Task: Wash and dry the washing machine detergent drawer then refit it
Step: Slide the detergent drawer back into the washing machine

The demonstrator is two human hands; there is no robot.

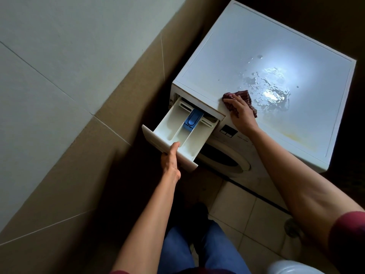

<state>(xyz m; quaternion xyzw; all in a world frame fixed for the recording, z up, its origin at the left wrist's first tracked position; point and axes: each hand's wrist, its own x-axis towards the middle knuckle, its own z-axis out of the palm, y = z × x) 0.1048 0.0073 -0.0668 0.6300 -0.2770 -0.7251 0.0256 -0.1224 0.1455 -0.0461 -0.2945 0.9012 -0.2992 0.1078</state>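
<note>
The front panel (pixel 158 144) of the detergent drawer (pixel 167 123) is gripped by the left hand (pixel 170 165), thumb over its top edge. The drawer is held half out of its slot in the washing machine (pixel 237 46). It is judged light, stiff, possibly slick plastic, best taken by that panel and supported beneath. A dark red cloth (pixel 245 94) is pressed onto the wet machine top by the flattened right hand (pixel 242 113).

Pale grey tiled wall (pixel 59 46) at left, tan tile band (pixel 88 155) below it, beige floor tiles (pixel 246 210) btm right, dim rm
</note>
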